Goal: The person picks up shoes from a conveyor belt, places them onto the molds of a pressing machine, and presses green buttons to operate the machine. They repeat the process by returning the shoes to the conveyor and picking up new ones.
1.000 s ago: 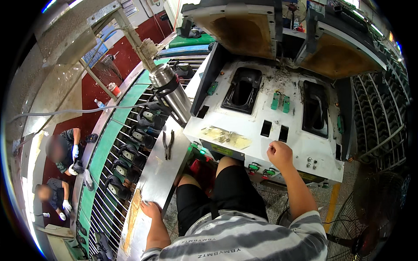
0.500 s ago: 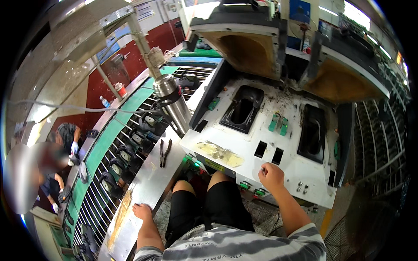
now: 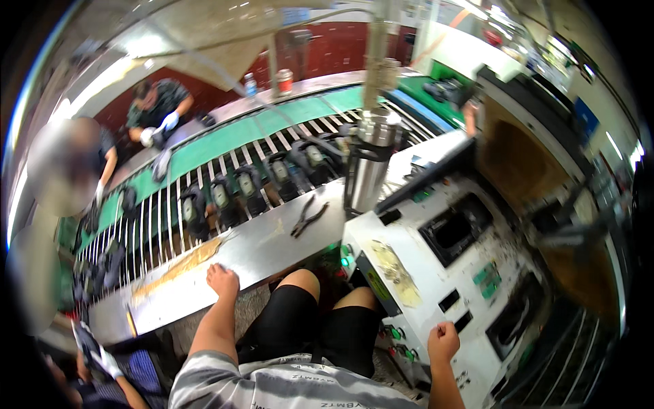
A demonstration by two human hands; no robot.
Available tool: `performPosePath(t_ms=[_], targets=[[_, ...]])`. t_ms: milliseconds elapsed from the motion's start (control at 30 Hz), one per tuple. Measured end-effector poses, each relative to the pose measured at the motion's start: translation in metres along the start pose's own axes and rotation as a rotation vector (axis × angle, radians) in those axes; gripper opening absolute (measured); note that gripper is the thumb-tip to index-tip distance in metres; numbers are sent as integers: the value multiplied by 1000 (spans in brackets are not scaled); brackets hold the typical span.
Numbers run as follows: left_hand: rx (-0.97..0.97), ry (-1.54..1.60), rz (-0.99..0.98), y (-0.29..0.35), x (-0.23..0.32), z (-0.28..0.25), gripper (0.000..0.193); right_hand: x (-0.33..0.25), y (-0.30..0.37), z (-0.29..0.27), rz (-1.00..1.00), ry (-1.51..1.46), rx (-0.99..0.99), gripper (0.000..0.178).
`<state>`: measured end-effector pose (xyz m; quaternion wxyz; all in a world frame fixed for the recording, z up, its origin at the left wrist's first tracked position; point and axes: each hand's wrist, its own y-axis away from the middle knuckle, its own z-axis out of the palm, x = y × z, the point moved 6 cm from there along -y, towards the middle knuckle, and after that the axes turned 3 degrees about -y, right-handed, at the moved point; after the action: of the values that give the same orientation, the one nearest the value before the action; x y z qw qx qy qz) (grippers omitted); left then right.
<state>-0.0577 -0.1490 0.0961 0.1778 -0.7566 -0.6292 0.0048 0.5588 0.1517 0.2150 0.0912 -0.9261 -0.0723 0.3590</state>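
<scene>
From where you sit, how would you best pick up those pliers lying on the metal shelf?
Probably by the two handles. The pliers lie flat on the steel shelf, handles spread apart toward the lower left and nose pointing to the upper right. Your left hand rests on the shelf edge nearest them, so come from above with it and close around both handles.

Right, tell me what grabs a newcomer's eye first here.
The tall shiny steel cylinder stands at centre, between the conveyor of dark shoes and the white press machine. The left hand rests on the metal bench edge near pliers; the right hand, fisted, rests on the machine.
</scene>
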Motion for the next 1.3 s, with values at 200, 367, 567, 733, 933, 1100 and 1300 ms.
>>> performPosePath(t_ms=[200,367,567,733,933,1100,1300], targets=[[45,34,12,-1,-3,2,39,21,-2,12,11,5,-70,5],[55,16,-39,-1,-13,12,42,30,-13,17,61,105,-132,5],[59,24,-64,0,-7,1,42,27,-5,12,148,185,-54,13],[58,36,-83,1,-12,2,43,28,-2,15,113,170,-43,16],[35,59,-78,2,-15,1,46,21,1,10,39,115,-51,19],[12,73,-75,3,-19,11,48,72,-7,23,-41,167,-156,26],[-13,184,-29,6,-30,13,44,-129,57,154,-406,-444,-195,10]])
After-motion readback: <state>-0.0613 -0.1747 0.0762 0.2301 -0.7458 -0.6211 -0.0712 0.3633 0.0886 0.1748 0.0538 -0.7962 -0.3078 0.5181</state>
